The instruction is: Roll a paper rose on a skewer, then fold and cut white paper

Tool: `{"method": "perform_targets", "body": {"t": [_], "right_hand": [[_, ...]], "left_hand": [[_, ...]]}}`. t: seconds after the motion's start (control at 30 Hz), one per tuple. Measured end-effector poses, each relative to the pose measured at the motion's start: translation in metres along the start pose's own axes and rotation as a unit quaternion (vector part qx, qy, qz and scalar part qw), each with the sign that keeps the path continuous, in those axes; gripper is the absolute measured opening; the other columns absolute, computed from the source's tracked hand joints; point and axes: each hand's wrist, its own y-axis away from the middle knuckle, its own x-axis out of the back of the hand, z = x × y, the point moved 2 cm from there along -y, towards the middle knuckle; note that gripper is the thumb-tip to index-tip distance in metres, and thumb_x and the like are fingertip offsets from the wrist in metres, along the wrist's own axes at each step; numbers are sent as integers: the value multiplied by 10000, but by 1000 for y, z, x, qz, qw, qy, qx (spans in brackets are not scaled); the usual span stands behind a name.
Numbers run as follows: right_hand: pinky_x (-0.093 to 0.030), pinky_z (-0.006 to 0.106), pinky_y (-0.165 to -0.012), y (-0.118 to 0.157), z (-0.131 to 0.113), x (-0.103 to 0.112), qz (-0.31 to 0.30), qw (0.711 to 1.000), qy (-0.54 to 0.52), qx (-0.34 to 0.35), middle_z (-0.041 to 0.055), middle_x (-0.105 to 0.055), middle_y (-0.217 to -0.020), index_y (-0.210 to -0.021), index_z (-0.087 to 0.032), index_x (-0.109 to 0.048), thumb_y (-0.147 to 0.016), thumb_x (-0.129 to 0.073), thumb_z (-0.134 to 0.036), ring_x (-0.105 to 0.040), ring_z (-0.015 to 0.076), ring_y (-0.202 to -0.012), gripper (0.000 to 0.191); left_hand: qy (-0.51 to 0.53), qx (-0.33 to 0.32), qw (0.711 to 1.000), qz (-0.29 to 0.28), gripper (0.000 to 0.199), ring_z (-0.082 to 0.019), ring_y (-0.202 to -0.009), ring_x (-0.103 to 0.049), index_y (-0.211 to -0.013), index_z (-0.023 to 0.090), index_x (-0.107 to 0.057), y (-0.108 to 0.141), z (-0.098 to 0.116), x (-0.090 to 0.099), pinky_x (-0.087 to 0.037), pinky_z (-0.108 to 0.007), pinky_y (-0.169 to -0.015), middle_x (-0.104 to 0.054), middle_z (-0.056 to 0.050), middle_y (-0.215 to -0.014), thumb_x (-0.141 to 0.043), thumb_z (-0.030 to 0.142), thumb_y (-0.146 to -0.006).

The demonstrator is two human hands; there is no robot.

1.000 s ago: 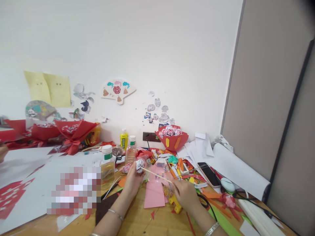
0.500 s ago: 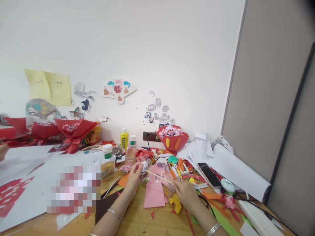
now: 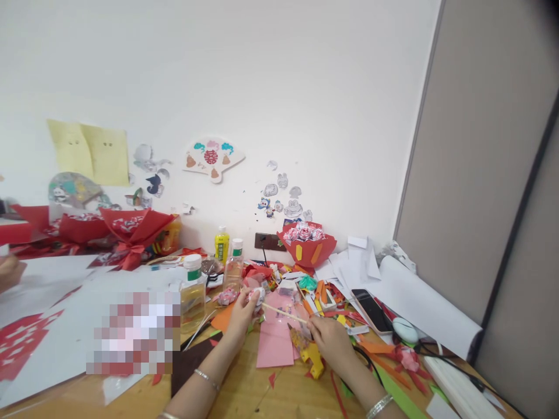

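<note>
Two hands above a cluttered wooden tabletop (image 3: 244, 384), with one thin pale stick (image 3: 283, 312) stretched between. Long axis of the stick running mostly crosswise to the body, slanting from the white crumpled paper (image 3: 257, 295) at the left end, down and nearer to the body toward the right. Left hand (image 3: 241, 315) nearest to that paper, fingers closed around it; right hand (image 3: 331, 336) at the opposite end, pinching the stick. Exact join of stick and paper too small to tell. Below the stick, pink paper (image 3: 275, 344); just beside the right hand, one yellow object (image 3: 313, 359), kind unclear.

By count: three bottles (image 3: 222, 247) beyond the left hand; at least two pink flowers (image 3: 227, 297), one near the left hand, one far right; one red bouquet (image 3: 308, 249) by the wall, at least three more at left; one phone (image 3: 373, 310) and one mouse (image 3: 405, 330) past the right hand. At the left edge, one hand of another person (image 3: 12, 273), grip impossible to tell.
</note>
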Motion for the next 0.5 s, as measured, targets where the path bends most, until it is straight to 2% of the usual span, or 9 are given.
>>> {"method": "perform_targets", "body": {"t": [0.2, 0.4, 0.5], "right_hand": [[-343, 243, -633, -1, 3, 4, 52, 998, -21, 36, 51, -688, -777, -817, -180, -655, -855, -421, -147, -613, 172, -733, 240], [-289, 257, -487, 0, -3, 6, 32, 997, 42, 63, 36, -650, -605, -851, -195, -637, -894, -396, -215, -586, 165, -538, 245], [-289, 255, -484, 0, -2, 4, 58, 995, 35, 71, 33, -640, -591, -798, -201, -632, -916, -382, -261, -577, 157, -526, 283]], "left_hand": [[-77, 24, 997, -17, 379, -90, -313, -447, -639, 183, -509, -4, -4, 2, -341, -194, -306, -487, 73, -437, -671, 524, -597], [-110, 4, 994, -9, 374, -96, -316, -440, -593, 210, -453, -2, -2, 1, -330, -200, -324, -450, 88, -411, -640, 534, -609], [-111, 3, 994, -11, 366, -98, -325, -430, -603, 217, -449, 0, -4, -1, -319, -204, -336, -437, 91, -413, -637, 532, -612]]}}
